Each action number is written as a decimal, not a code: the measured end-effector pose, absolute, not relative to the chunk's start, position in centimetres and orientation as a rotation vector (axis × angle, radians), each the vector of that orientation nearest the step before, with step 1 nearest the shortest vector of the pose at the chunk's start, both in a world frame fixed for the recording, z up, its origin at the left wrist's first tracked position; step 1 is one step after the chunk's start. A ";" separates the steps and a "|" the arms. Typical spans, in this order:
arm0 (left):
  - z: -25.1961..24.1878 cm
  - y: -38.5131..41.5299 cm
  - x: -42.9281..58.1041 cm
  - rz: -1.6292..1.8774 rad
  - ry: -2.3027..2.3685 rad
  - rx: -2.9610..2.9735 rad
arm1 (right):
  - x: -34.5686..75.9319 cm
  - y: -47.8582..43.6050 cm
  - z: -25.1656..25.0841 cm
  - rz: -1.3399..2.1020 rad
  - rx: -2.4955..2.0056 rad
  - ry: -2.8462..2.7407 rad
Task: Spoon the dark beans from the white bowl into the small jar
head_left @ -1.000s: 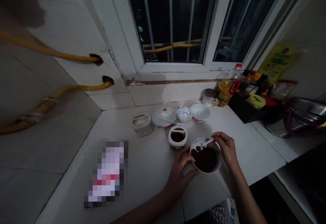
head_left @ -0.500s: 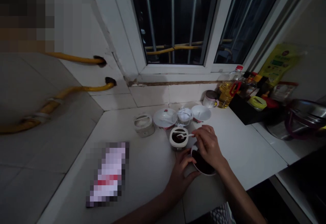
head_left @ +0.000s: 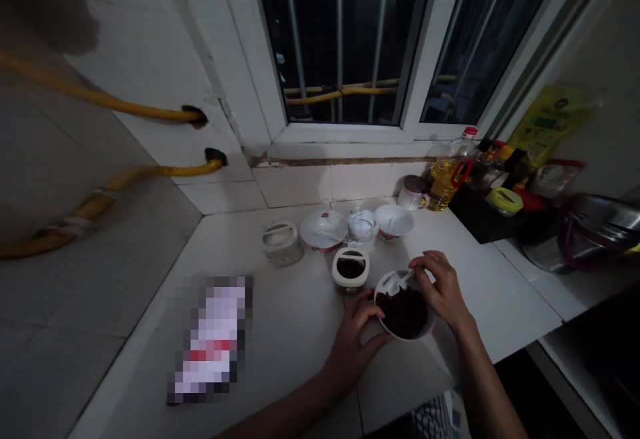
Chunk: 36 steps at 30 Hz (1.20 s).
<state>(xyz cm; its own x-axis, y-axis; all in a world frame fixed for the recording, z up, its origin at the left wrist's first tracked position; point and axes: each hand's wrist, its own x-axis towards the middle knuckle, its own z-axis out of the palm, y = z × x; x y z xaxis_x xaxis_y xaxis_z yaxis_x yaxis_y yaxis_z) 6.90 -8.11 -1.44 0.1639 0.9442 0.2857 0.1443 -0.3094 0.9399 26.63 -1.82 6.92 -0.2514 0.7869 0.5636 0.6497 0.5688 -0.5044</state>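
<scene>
A white bowl (head_left: pixel 429 327) with dark reddish-brown contents stands on the counter in front of me. My left hand (head_left: pixel 356 332) grips its left rim, thumb at the front and fingers at the back. Between the fingertips of my right hand (head_left: pixel 441 286) is the handle of a small white spoon (head_left: pixel 397 286), whose head is inside the bowl near its far left wall. Just beyond my left hand sits a square jar (head_left: pixel 351 286) with a white rim, its top partly open over dark contents.
Behind the jar are a lidded container (head_left: pixel 282 246), a plate (head_left: pixel 323 222), a small clear container (head_left: pixel 363 224) and another bowl (head_left: pixel 395 220). A mug (head_left: pixel 413 192), an oil bottle (head_left: pixel 444 182) and a metal pot (head_left: pixel 600 236) line the right. A blurred item (head_left: pixel 213 339) lies at left.
My right hand has moved right and slightly toward me, carrying the spoon from over the square jar into the bowl. My left hand stays on the bowl.
</scene>
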 end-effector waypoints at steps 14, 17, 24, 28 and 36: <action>-1.8 -8.0 6.9 1.252 1.053 1.639 | 26.4 -2.0 6.0 0.638 -1.377 -1.677; -1.8 -8.0 6.9 1.252 1.052 1.635 | 26.4 -2.0 6.0 0.734 -1.389 -1.517; -1.7 -8.1 6.8 1.242 1.042 1.633 | 26.1 -1.8 6.2 1.027 -1.315 -1.228; -1.9 -8.0 6.9 1.229 1.056 1.639 | 26.1 -1.8 6.3 1.053 -1.306 -1.163; -1.6 -7.9 6.9 1.240 1.032 1.638 | 26.1 -1.8 6.1 1.054 -1.319 -1.117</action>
